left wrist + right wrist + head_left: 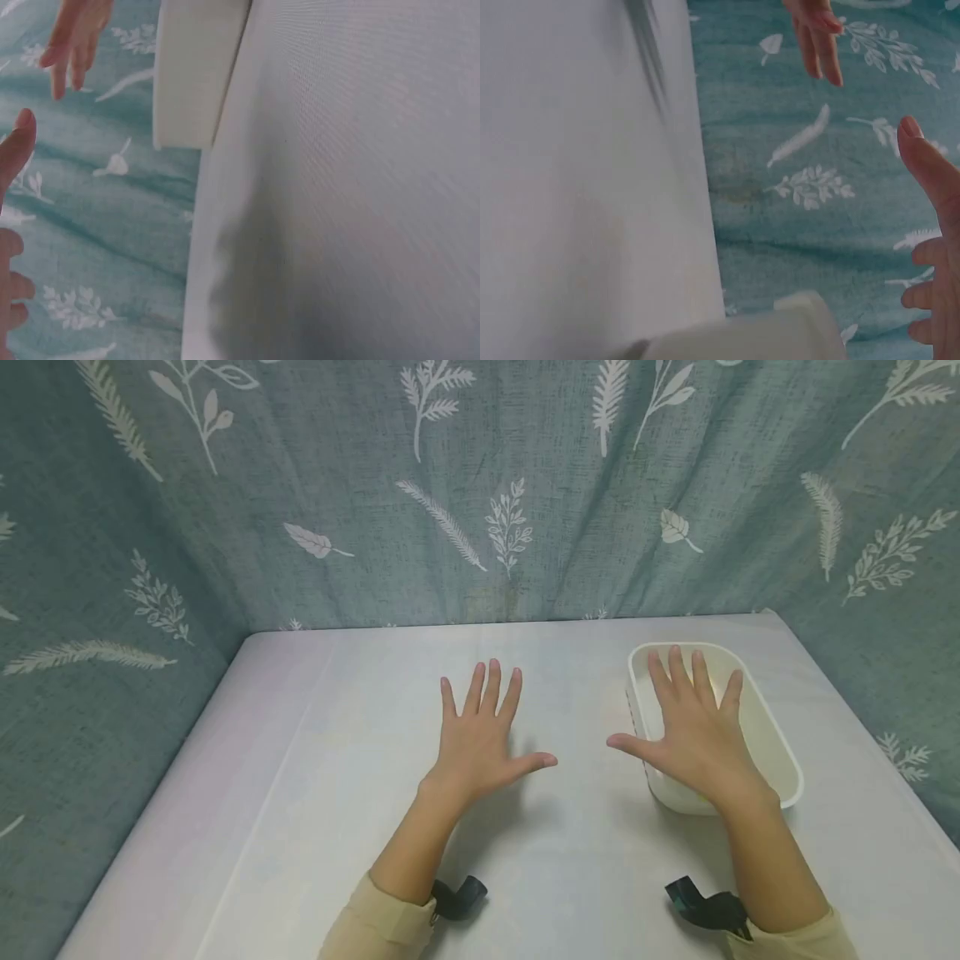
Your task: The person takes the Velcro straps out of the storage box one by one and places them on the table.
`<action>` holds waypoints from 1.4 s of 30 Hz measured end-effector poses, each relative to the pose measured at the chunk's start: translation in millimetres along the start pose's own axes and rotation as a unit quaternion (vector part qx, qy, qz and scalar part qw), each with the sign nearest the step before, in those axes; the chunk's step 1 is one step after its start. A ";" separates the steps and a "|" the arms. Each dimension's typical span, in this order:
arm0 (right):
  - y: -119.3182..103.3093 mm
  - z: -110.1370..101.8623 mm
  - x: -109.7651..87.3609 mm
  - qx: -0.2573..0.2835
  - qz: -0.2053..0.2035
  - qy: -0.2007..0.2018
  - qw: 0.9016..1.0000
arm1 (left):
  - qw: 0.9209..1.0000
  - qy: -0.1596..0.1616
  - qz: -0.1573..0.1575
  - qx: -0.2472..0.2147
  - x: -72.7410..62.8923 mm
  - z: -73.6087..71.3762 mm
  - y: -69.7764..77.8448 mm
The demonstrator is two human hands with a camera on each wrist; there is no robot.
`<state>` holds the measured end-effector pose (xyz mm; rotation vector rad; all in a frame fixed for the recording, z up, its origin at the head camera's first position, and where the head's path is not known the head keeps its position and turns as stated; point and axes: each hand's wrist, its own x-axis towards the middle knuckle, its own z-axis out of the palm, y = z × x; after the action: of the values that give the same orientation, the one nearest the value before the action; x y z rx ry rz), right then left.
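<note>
Both hands hover over the white table with fingers straight and spread, backs toward the head camera. My left hand is above the middle of the table and holds nothing; its shadow falls on the cloth to its right. Over the white plastic tub at the right is my right hand, also holding nothing and hiding part of the tub's inside. The left wrist view shows the tub's outer wall standing on the table. In the right wrist view a blurred tub corner shows at the bottom.
A white cloth covers the table. Blue-green leaf-print curtain hangs behind it and along both sides. Dark wrist-camera mounts sit at both cuffs, low over the table.
</note>
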<state>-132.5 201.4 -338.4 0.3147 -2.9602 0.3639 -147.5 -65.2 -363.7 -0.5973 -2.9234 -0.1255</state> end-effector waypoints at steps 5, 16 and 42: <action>9.9 -4.1 -2.2 -0.010 -0.001 0.000 1.000 | 1.000 -0.001 0.011 -0.001 5.3 2.2 4.7; 32.0 -4.8 -10.7 -0.035 0.014 -0.004 0.999 | 1.000 -0.015 0.023 -0.007 18.6 1.1 14.2; 81.1 -13.3 -32.7 -0.051 0.037 -0.011 0.998 | 0.995 -0.038 0.083 -0.037 44.8 9.1 63.6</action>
<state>-117.4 287.9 -349.1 0.1988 -3.0057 0.2189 -164.2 11.3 -361.8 -0.8730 -2.9367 -0.1954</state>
